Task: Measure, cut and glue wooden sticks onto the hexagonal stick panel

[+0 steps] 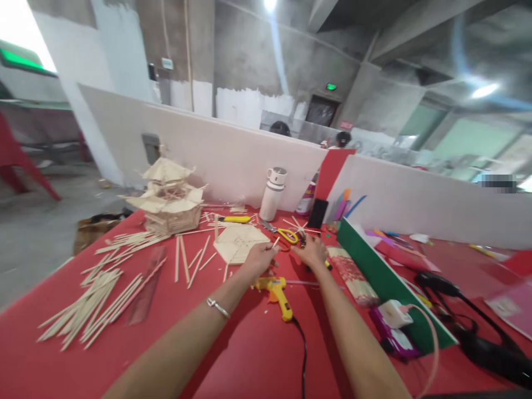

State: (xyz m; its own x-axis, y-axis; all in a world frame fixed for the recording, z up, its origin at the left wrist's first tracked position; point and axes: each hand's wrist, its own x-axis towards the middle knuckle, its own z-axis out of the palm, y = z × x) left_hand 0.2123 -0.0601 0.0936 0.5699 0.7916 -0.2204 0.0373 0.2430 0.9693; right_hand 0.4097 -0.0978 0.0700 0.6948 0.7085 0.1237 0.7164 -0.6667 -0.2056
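Observation:
My left hand (pixel 261 259) is closed on a short wooden stick (pixel 276 243), above the right edge of a pale hexagonal wooden panel (pixel 239 244). To its right, my right hand (pixel 312 252) has its fingers curled at a dark tool with yellow parts, mostly hidden beneath it. Yellow-handled scissors (pixel 287 235) lie just beyond and between the hands. Nearer to me, a yellow glue gun (pixel 276 293) rests on its side on the red table (pixel 233 354), its black cord running toward me.
A wooden pagoda model (pixel 172 199) stands at the back left, with loose sticks (pixel 89 305) in front. A white bottle (pixel 272 194) stands by the partition. A green divider (pixel 390 277) and a power strip (pixel 394 332) are on the right.

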